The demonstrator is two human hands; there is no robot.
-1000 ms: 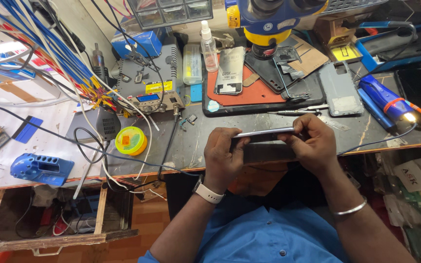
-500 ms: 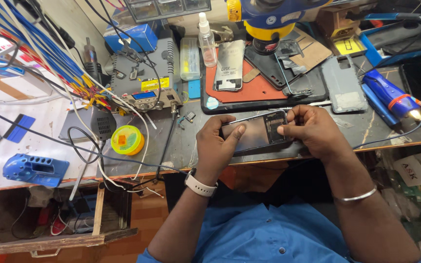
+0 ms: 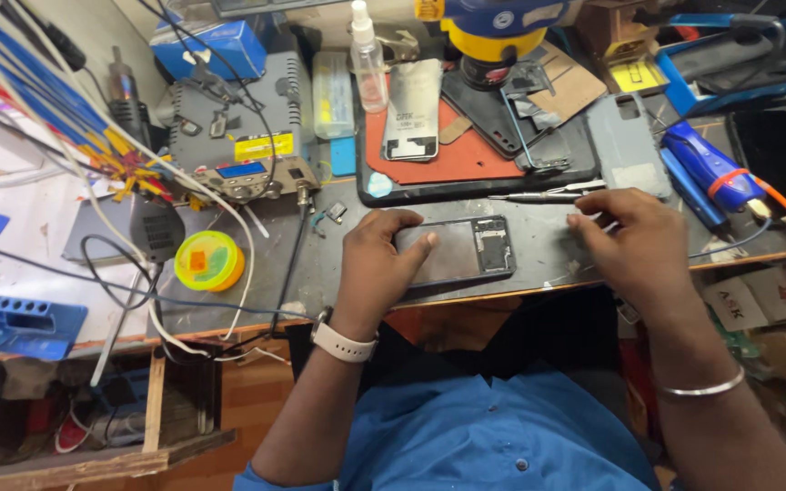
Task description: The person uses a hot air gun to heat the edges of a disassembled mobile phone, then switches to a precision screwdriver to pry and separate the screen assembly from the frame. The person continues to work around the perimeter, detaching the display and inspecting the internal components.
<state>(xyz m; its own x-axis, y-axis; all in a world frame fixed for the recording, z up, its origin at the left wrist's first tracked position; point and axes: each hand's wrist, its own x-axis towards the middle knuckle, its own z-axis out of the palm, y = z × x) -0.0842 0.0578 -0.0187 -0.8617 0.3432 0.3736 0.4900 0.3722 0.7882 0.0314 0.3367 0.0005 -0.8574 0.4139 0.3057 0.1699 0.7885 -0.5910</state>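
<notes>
An opened dark smartphone [image 3: 466, 251], its inner board showing at the right end, lies flat near the front edge of the workbench [image 3: 320, 273]. My left hand [image 3: 377, 264] rests on its left part, thumb pressing the top face. My right hand [image 3: 634, 241] is off the phone, to its right, fingers curled with the tips close to metal tweezers [image 3: 548, 192] lying on the bench. I cannot make out anything pinched between those fingers.
A black mat with an orange pad [image 3: 466, 150] holds phone parts and a silver back cover [image 3: 411, 109]. A soldering station [image 3: 243, 136], spray bottle [image 3: 367, 55], yellow tape roll [image 3: 208, 260], blue torch-like tool [image 3: 711, 168] and many cables [image 3: 65, 118] crowd the bench.
Both hands held the phone up a second ago. It now lies on the bench under my left hand, and my right hand has let go and moved right toward the tweezers.
</notes>
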